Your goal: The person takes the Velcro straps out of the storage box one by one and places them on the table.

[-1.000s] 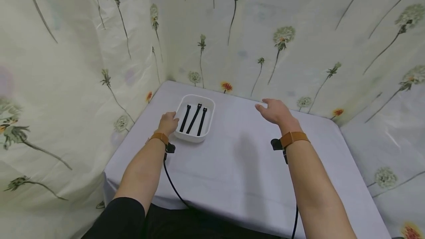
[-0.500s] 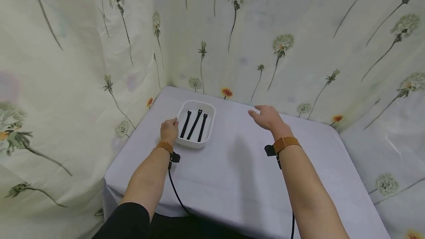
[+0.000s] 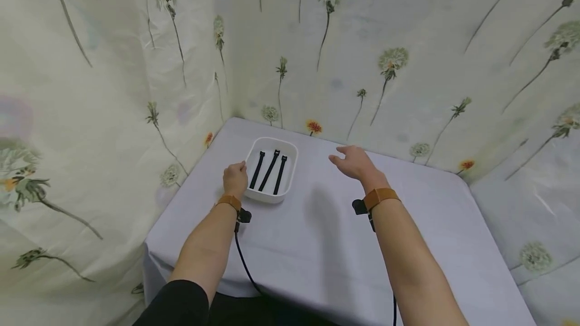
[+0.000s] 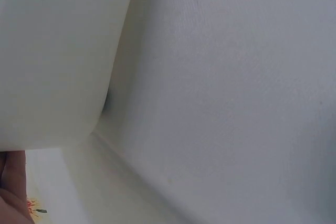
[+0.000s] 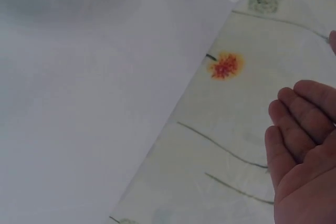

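A white rectangular tray stands on the cloth-covered table, holding three black straps with a small loop head at one end, like cable ties. My left hand grips the tray's left wall, its thumb near the rim. In the left wrist view, the tray's outer wall fills the upper left, and part of the left hand shows below it. My right hand hovers above the table, right of the tray, holding nothing. Its fingers look relaxed and slightly bent in the right wrist view.
White cloth covers the table. Flower-printed sheeting rises behind it and along the sides. Both wrists wear brown straps with small black cameras, and a black cable runs down from the left one.
My right hand has moved left, closer to the tray. The left hand's fingers have curled more around the tray's left wall. The straps lie as before, and the head view has shifted slightly.
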